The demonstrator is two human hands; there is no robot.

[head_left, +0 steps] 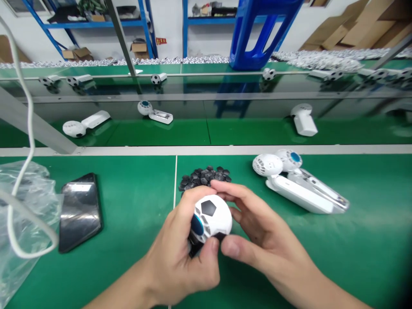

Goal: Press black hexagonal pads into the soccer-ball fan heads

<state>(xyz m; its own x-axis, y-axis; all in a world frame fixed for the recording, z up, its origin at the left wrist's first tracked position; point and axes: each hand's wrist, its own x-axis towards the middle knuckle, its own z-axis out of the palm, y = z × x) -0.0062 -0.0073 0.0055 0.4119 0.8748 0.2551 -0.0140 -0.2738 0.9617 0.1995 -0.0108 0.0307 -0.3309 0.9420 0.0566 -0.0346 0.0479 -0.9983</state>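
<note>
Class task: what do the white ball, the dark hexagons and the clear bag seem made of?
The white ball looks like smooth plastic, from its even sheen. The dark hexagons seem matte rubber or plastic; their dull surface leaves it open. The clear bag looks like thin plastic film, crinkled and see-through.

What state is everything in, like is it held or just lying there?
Left hand: gripping the ball.
Right hand: also on the ball.
White ball with black patches: held by both hands.
Black hexagon pieces: loose pile.
Phone: lying flat, dark.
Plastic bag: crumpled.
White ball-headed gadgets: lying down.
</note>
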